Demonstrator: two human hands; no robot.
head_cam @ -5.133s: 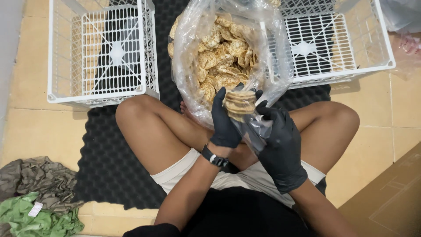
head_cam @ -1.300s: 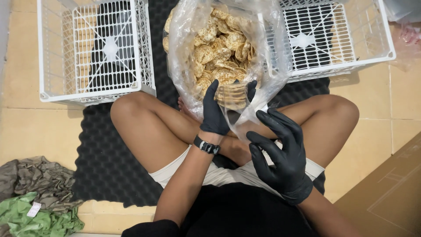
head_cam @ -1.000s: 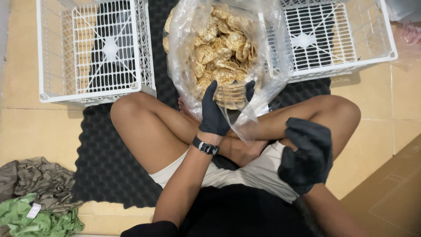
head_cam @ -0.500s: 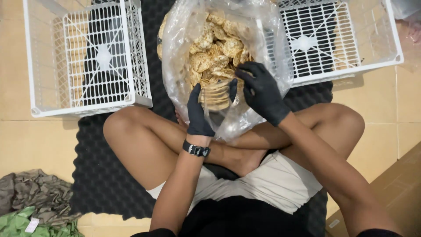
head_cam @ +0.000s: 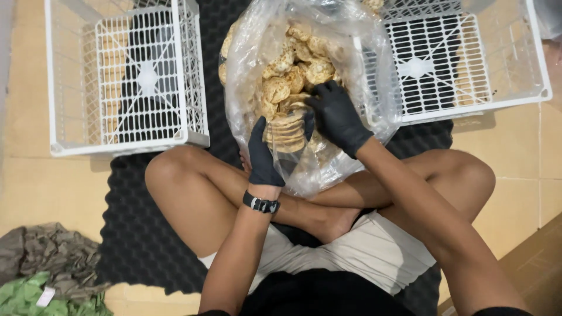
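I sit cross-legged with a big clear plastic bag (head_cam: 363, 76) of round tan crackers (head_cam: 293, 70) between my knees. My left hand (head_cam: 263, 155), in a black glove with a wristband, grips a stack of crackers (head_cam: 287, 131) at the bag's mouth. My right hand (head_cam: 336, 117), also gloved black, reaches into the bag; its fingers curl over loose crackers beside the stack. Whether it has picked one up is hidden.
A white plastic crate (head_cam: 190, 76) stands at the left and another white crate (head_cam: 515, 58) at the right, both on a black foam mat (head_cam: 129, 234) over tan floor tiles. Crumpled grey and green cloths (head_cam: 47, 275) lie at the lower left.
My right hand, earlier free over my right thigh, has gone up into the bag next to the stack. The left hand keeps hold of the stack. The view has shifted slightly.
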